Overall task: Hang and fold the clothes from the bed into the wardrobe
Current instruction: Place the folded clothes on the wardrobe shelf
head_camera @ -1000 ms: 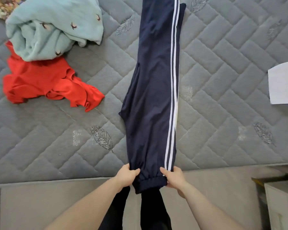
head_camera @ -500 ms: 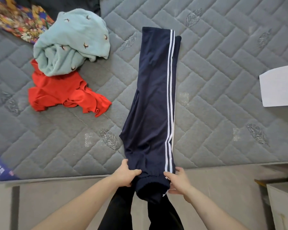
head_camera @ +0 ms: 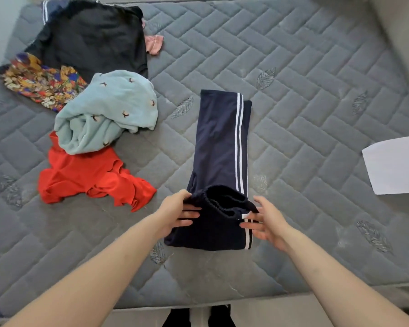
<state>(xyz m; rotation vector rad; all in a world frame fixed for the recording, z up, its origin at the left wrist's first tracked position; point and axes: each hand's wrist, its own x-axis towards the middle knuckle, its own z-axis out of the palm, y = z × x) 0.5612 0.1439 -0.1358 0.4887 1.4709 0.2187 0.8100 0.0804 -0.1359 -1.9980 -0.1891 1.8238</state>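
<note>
Navy track pants [head_camera: 220, 142] with two white side stripes lie lengthwise on the grey quilted mattress [head_camera: 316, 90]. Their near cuffed end is doubled back over the legs, forming a fold near the bed's front edge. My left hand [head_camera: 178, 213] pinches the left side of that raised cuff end, thumb behind and fingers in front. My right hand [head_camera: 268, 220] pinches the right side by the stripes, fingers nearly straight. The wardrobe is out of view.
To the left lie a light blue garment [head_camera: 109, 109], a red garment [head_camera: 85, 175], a floral cloth [head_camera: 38, 79], a black garment [head_camera: 95, 38] and a small pink piece [head_camera: 154, 43]. A white sheet of paper [head_camera: 394, 164] rests at the right edge.
Both hands lifted the cuff end from the bed's edge and carried it forward over the legs, folding the pants. The view also tilted up, showing more of the mattress.
</note>
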